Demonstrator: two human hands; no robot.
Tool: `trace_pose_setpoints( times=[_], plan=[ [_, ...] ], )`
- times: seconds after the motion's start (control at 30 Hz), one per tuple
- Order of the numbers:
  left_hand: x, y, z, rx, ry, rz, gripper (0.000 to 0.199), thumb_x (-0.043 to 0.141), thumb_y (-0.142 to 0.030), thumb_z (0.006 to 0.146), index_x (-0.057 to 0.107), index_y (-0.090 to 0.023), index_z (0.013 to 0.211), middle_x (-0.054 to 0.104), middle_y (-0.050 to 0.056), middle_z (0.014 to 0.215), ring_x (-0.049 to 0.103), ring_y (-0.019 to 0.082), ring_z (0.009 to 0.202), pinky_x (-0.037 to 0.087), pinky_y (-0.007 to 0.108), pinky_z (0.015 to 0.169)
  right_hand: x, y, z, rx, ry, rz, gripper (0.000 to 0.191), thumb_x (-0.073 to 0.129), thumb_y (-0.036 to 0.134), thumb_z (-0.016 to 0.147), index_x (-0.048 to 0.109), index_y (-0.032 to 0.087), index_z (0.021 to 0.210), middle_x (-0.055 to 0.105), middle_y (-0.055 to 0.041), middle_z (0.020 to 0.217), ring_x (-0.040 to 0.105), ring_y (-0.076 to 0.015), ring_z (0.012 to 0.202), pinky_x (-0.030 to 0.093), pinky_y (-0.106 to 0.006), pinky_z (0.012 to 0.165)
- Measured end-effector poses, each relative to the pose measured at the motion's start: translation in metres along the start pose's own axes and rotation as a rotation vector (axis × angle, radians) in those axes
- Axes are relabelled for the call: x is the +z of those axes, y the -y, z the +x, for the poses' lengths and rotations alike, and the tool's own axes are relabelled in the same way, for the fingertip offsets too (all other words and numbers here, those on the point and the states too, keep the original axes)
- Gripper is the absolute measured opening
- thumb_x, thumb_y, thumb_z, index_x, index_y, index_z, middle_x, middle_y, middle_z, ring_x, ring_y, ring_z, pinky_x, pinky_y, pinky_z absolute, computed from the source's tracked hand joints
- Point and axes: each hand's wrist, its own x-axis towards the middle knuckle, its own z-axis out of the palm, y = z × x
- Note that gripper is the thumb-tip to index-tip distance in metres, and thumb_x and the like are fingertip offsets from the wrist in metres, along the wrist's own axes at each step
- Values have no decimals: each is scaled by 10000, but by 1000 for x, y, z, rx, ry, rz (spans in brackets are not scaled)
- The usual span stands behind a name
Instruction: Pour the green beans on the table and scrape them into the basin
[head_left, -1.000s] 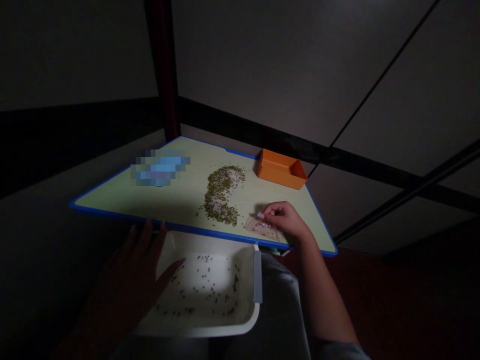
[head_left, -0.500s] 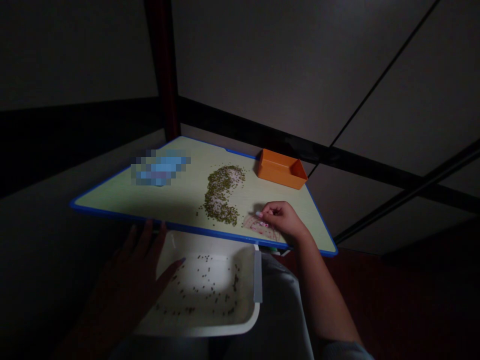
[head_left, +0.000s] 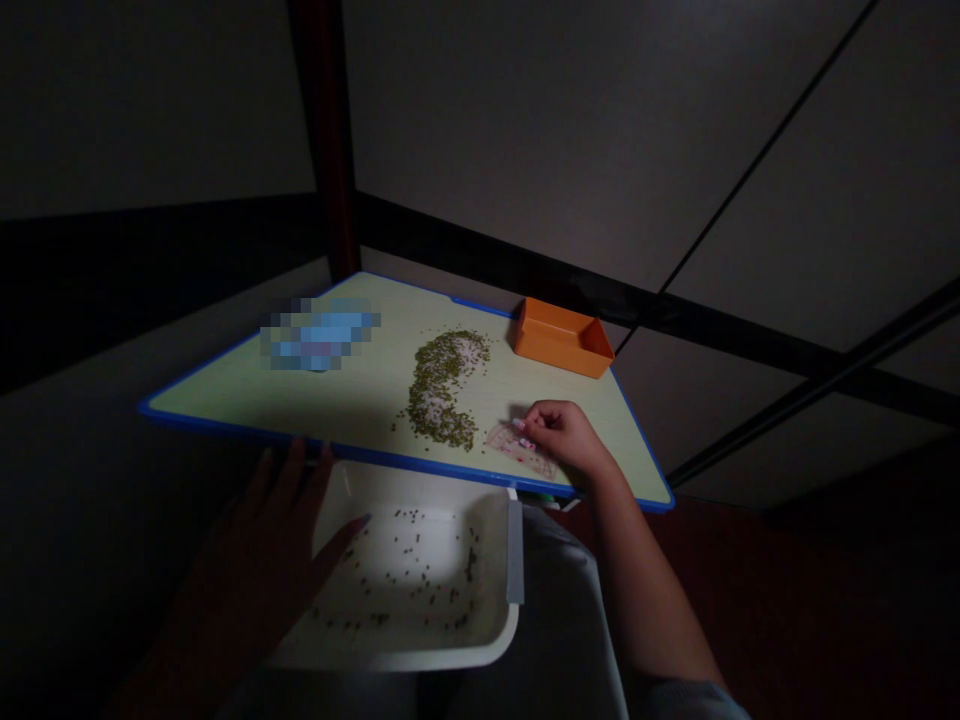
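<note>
It's dim in here, with most of the room sunk in shadow. Pale grey panels (head_left: 570,120) rise at the back, split by a thin dark seam (head_left: 765,146) and crossed low down by a broad black band (head_left: 480,239). A dark red post (head_left: 334,130) stands at the corner, with a shadowy wall (head_left: 150,100) to its left. Near me, the blue-edged table (head_left: 360,405) catches the light on its pale yellow-green top. The floor (head_left: 817,590) at right looks deep red.

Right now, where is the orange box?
In the head view, the orange box sits at the far right corner of the table, beyond the right hand.
</note>
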Motion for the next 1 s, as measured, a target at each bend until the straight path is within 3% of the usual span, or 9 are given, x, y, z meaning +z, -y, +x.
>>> trace_pose_setpoints(
  times=[0.3, 0.6, 1.0],
  plan=[
    [1, 2, -2, 7, 1, -29, 825, 330, -595, 823, 255, -98, 1477, 308, 233, 1554, 270, 448, 1435, 395, 611, 1054, 4, -5, 4, -35, -49, -34, 271, 614, 381, 813, 592, 148, 676, 569, -6, 599, 445, -96, 532, 310, -211, 510],
    [2, 2, -1, 5, 25, -50, 847, 299, -632, 815, 233, -119, 1487, 275, 219, 1573, 242, 439, 1450, 362, 617, 1077, 5, 2, 1, -23, -21, 38, 359, 647, 485, 796, 615, 144, 691, 502, 26, 535, 385, -77, 465, 266, -208, 462],
    [-2, -3, 0, -24, 39, -19, 812, 273, -609, 833, 275, -102, 1468, 291, 222, 1567, 224, 403, 1466, 360, 564, 1089, 5, 5, 0, -45, 50, -5, 322, 635, 433, 811, 634, 134, 690, 527, 13, 551, 398, -79, 503, 291, -211, 481]
  ],
)
